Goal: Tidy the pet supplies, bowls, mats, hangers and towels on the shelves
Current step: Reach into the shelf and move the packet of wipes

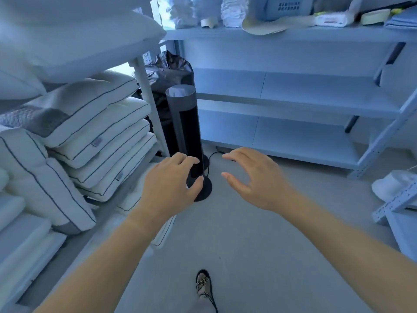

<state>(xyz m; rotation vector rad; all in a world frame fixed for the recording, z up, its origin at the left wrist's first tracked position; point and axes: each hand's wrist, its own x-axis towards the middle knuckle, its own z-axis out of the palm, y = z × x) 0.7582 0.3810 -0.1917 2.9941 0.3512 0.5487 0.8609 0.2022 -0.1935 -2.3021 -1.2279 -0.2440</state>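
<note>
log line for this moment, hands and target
left hand: open, empty, overlapping black tower fan, contact unclear | right hand: open, empty, clear of it | black tower fan: upright on floor

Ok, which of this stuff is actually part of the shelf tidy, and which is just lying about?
Job: shelves, white folded stack (likely towels), folded blue cloth.
Lying about: black tower fan, black bag, stacked pillows, tape roll, white hat.
Left hand and right hand hold nothing.
</note>
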